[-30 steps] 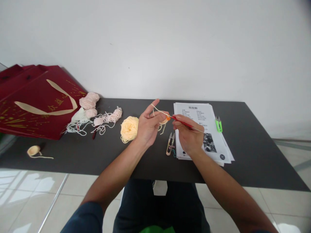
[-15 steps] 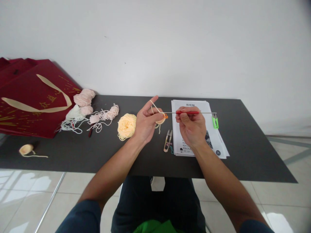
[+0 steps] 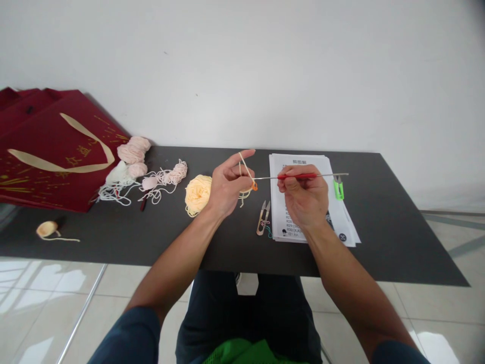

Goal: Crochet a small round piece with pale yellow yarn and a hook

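My left hand (image 3: 225, 188) pinches a small cream crochet piece (image 3: 246, 191) with an orange stitch marker, and its raised forefinger carries the cream yarn strand. My right hand (image 3: 303, 197) grips a crochet hook (image 3: 299, 176) by its red handle, lying level, with the metal tip at the crochet piece. A cream yarn ball (image 3: 197, 194) lies on the dark table (image 3: 397, 227) just left of my left hand. Both hands hover above the table's middle.
Beige thread snips (image 3: 263, 217) lie between my hands. Printed sheets (image 3: 303, 167) and green snips (image 3: 338, 188) are under and beyond my right hand. Pink and white yarn tangles (image 3: 144, 174), a red gift bag (image 3: 53, 151) and a small cream crocheted cup (image 3: 46, 230) sit at the left.
The hook swung from pointing down-right to lying level, and its tip stayed at the crochet piece. My left forefinger stretched out further. The view shifted slightly.
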A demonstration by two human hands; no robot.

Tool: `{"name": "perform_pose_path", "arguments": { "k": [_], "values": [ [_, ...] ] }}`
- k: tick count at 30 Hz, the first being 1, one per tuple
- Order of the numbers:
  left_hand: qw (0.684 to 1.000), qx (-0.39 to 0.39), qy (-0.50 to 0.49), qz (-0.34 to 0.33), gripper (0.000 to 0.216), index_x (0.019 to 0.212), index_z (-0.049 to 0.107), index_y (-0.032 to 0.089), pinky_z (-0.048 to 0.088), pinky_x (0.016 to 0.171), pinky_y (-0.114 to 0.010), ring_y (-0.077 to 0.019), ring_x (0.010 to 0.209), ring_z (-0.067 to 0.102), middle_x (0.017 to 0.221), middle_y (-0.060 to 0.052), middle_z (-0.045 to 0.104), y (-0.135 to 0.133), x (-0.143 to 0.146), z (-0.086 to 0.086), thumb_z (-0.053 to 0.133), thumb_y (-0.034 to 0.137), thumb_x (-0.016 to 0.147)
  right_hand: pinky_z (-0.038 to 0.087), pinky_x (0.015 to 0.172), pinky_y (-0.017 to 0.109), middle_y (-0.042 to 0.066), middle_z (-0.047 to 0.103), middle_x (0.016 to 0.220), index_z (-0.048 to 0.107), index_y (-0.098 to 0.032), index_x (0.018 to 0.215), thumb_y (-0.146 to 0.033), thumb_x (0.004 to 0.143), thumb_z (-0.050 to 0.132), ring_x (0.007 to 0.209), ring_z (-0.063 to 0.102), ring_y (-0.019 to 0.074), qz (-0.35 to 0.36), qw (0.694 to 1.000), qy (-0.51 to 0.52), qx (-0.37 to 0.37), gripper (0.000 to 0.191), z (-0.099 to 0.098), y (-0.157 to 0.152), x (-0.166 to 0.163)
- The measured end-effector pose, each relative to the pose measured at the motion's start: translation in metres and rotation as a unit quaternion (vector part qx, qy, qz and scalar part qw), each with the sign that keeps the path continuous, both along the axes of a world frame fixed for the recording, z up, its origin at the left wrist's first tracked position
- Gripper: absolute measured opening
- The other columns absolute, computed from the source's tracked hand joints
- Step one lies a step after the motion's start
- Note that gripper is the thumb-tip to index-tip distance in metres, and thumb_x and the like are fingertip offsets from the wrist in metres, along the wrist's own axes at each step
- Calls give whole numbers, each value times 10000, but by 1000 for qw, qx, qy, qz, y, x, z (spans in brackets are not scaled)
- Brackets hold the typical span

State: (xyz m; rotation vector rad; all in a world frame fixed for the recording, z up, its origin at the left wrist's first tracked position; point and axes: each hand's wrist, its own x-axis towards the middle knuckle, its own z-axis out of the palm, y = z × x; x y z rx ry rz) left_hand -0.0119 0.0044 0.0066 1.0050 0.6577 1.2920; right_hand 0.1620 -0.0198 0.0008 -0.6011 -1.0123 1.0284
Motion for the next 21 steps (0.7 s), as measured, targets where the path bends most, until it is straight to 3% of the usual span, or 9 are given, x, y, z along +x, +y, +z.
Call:
{"name": "perform_pose_path", "arguments": {
  "k": [15,21],
  "values": [
    [993,-41,-38,-107,453,1065,781,174,374,526,-252,-106,543,522,626,15,632,4,-8,0,696,90,627,501,537,250,-15,739,826,731,-262,816,-389,750,925,621,603,97,24,998,-4,-50,241,5,-4,3],
    [997,5,-26,-69,328,1010,803,194,419,560,-233,-91,582,554,706,2,670,1,-4,-1,849,176,685,548,554,187,-41,745,845,730,-268,820,-346,728,942,645,618,69,69,988,58,-122,243,4,0,4]
  ]
}}
